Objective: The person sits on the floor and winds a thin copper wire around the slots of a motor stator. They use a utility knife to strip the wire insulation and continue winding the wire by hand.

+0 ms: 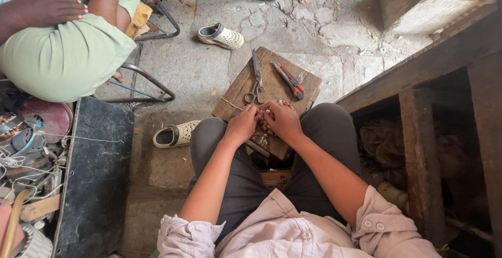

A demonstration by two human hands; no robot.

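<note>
Head view: a seated person is seen from above, both hands joined over a small wooden board [238, 88] laid at the knees.
Left hand [242, 126]: closed in a grip on the coil assembly; a thin pale thread [230, 103] is seen running out from it across the board.
Right hand [282, 121]: closed in a grip on the same coil assembly from the other side.
Coil assembly [266, 127]: held between the two hands above the near edge of the board; orange and dark windings are visible, the rest is hidden by the fingers.
Board surface: rough, worn, brown, rectangular, set at an angle on the stone floor [334, 33].
Scissors [256, 80]: steel, lying closed on the board, handles toward the hands.
Pliers [288, 80]: red and black handles, lying on the board just beside the scissors.
Wooden crate [434, 64]: open-sided, dark planks; crumpled bags are seen inside, contents unclear.
Left tabletop [97, 174]: dark slab; wires and round metal parts are piled beside it.
Sandals [220, 36]: pale, perforated, one above the board, one left of the knee.
Other person [68, 48]: green-clothed knee and one hand, at the upper left.
</note>
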